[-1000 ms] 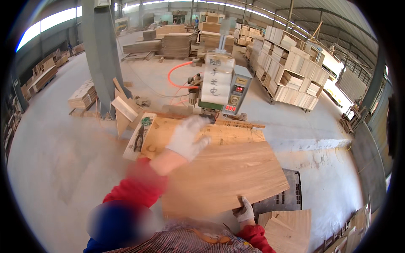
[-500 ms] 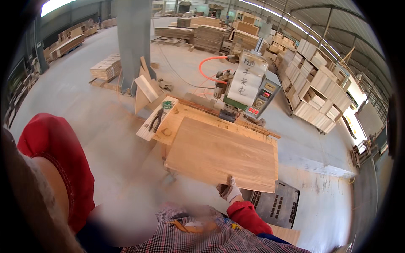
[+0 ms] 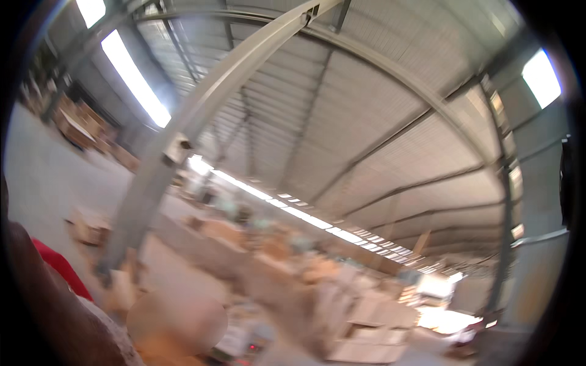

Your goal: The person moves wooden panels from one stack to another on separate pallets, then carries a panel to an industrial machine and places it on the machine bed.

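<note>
My raised left arm shows as a strip of red sleeve [image 3: 62, 267] at the lower left. Beside it, a dark blurred form with a whitish edge [image 3: 113, 329] lies very close to the camera. It may be part of my gloved left hand, but no fingers can be made out. My right hand is out of view. At the bottom edge, the upper part of the machine [image 3: 235, 338] shows smeared, with small red lights. The wooden panel and bench cannot be made out clearly.
A grey steel column [image 3: 143, 189] rises left of the machine and meets a curved roof beam [image 3: 390, 73]. Wood stacks [image 3: 366, 320] stand at the lower right, blurred. Further timber piles [image 3: 79, 125] lie at the far left. A hazy round patch covers part of the lower left.
The view has swung upward and tilted, so the roof now fills most of it. My right hand, on the panel's near edge before, has left the view. Less of the left sleeve shows.
</note>
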Demonstrator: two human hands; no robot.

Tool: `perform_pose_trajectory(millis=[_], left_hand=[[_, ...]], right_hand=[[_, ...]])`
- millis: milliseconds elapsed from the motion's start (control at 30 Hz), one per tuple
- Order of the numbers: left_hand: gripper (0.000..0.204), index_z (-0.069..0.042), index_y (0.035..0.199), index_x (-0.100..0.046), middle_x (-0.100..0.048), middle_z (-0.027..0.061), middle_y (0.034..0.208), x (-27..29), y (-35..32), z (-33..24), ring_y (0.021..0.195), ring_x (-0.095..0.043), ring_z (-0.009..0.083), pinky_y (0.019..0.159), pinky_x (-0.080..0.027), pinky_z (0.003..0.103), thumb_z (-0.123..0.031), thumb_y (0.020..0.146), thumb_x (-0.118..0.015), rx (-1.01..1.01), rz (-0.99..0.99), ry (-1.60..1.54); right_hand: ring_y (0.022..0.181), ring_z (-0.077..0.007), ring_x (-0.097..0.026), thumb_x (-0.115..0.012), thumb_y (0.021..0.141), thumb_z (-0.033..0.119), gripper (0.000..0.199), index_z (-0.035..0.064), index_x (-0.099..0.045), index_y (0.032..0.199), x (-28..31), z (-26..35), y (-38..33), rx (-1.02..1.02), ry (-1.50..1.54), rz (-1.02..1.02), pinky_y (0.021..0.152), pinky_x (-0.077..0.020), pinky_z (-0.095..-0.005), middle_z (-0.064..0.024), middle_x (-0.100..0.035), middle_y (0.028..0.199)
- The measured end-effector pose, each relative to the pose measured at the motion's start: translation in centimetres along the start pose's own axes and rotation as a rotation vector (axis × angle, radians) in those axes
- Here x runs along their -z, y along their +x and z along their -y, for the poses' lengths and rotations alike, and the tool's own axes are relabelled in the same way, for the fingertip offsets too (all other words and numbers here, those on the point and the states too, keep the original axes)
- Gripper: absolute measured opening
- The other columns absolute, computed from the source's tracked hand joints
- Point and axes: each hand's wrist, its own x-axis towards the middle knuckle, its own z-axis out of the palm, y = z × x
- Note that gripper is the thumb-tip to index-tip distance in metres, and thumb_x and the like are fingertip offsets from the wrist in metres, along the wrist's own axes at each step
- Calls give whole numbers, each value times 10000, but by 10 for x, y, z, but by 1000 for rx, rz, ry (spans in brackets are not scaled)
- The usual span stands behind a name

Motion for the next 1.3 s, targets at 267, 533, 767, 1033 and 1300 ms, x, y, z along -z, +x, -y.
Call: perform_pose_trajectory(millis=[267,533,767,1033,1300], left_hand=[[475,-16,1194,-443,-502,154,1161,-154,23,46,1102,-462,278,951,-353,410,-274,806,-536,-178,-31,136],[465,-36,1186,-452,-504,150,1159,-272,-3,79,1097,-465,284,950,-354,418,-293,808,-539,-148,46,388],[456,-53,1180,-461,-506,147,1158,-227,10,60,1092,-468,289,949,-356,426,-309,811,-541,-228,-100,456],[446,-73,1172,-470,-509,143,1157,-190,20,36,1087,-470,295,948,-357,435,-328,813,-544,-277,-285,491],[437,-93,1165,-480,-511,139,1155,-200,23,30,1082,-473,301,946,-359,444,-347,816,-547,-243,-362,476]], right_hand=[[681,-230,-561,-591,809,381,262,163,-530,939,-3,99,207,-29,-22,126,627,-499,-395,-46,-582,776],[699,-237,-557,-591,814,341,278,152,-509,1001,41,38,359,-271,31,134,639,-497,-402,-54,-576,807],[715,-243,-555,-591,819,305,303,143,-491,1055,42,-3,325,-282,59,195,650,-495,-409,-61,-571,835],[733,-249,-551,-590,824,264,343,132,-471,1117,93,-34,267,-300,59,138,662,-493,-416,-69,-564,866],[751,-256,-548,-590,830,223,390,121,-451,1179,201,-35,184,-258,12,48,674,-491,-423,-78,-558,897]])
